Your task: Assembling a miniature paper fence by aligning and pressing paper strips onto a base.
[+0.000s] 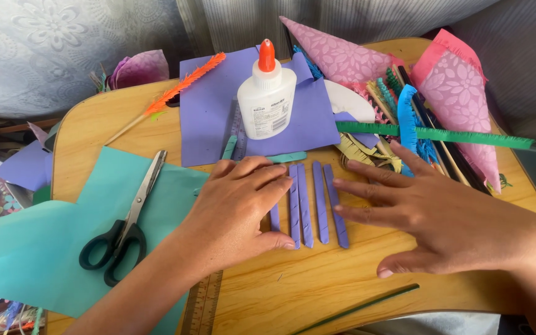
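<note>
Several purple paper strips (310, 205) lie side by side on the wooden table (293, 285). My left hand (237, 208) rests flat on the table, fingers spread over the left strips. My right hand (429, 211) lies flat too, fingertips touching the rightmost strip. Neither hand grips anything. A teal strip (288, 157) lies just beyond the purple ones.
A white glue bottle (267, 99) with an orange cap stands on a purple sheet (209, 111). Black-handled scissors (125, 226) lie on a teal sheet (38, 248). Pink paper cones (460, 93), fringed green sticks (460, 135) and an orange fringed stick (175, 90) crowd the back. A ruler (203, 307) and a green stick (361, 307) sit near the front.
</note>
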